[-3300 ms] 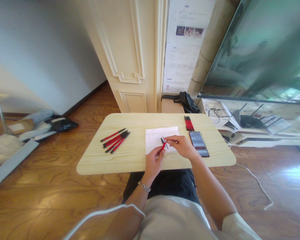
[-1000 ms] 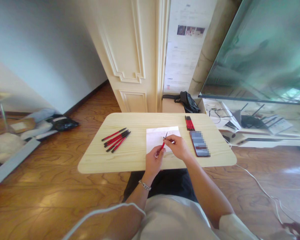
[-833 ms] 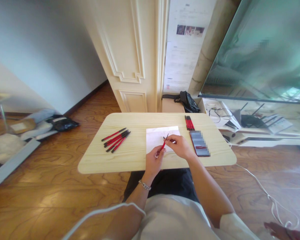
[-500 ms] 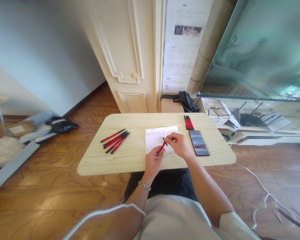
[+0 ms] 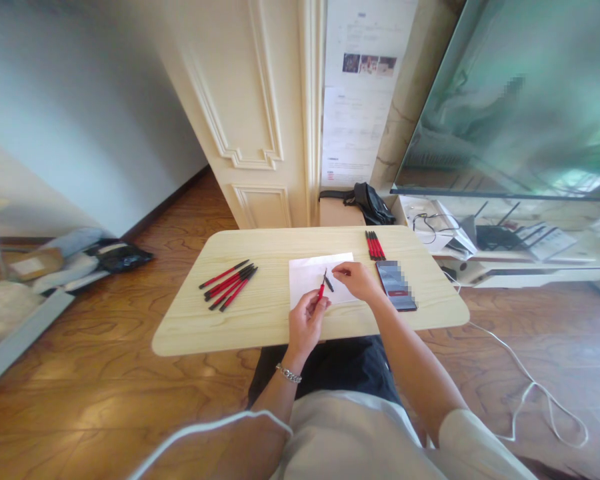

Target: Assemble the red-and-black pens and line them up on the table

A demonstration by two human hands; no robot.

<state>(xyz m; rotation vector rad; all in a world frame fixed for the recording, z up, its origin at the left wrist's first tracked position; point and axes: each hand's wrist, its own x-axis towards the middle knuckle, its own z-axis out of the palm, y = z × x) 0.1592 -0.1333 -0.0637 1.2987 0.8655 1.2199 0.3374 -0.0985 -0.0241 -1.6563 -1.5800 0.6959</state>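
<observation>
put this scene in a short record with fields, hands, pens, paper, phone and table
left hand: the left hand grips a red pen barrel, dark tip pointing away from the person
right hand: the right hand is over the paper, fingertips together; whether they hold anything is unclear
paper: white sheet beneath the work; a small dark piece shows against it
left pens: loose, partly overlapping pens
right pens: neat row of pens, beyond the phone
phone: dark phone beside the right forearm
table: pale wooden tabletop
</observation>
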